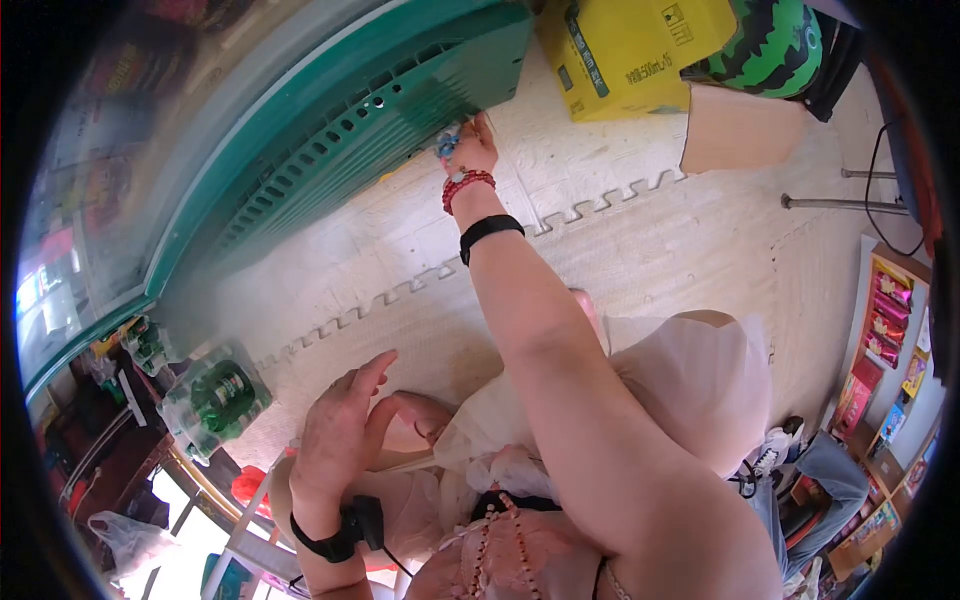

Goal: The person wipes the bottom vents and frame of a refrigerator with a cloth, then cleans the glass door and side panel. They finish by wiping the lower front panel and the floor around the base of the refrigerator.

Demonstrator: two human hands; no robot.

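My right hand (pixel 474 150) reaches far forward to the foot of a green cooler (pixel 350 110) with a slotted lower panel. Its fingers are closed around a small crumpled blue thing (pixel 447 142), whose kind I cannot make out. Red beads and a black band circle that wrist. Just left of it, a bit of yellow (pixel 400 165) shows at the panel's lower edge. My left hand (pixel 345 425) hovers over my lap, fingers stretched and apart, holding nothing. It wears a black wrist strap with a small device.
A yellow carton (pixel 630 60) and a watermelon-patterned ball (pixel 770 50) stand at the upper right, beside a cardboard flap (pixel 740 130). Packs of green bottles (pixel 220 395) sit at left. Another person's jeans (pixel 825 490) and snack shelves (pixel 880 340) are at right.
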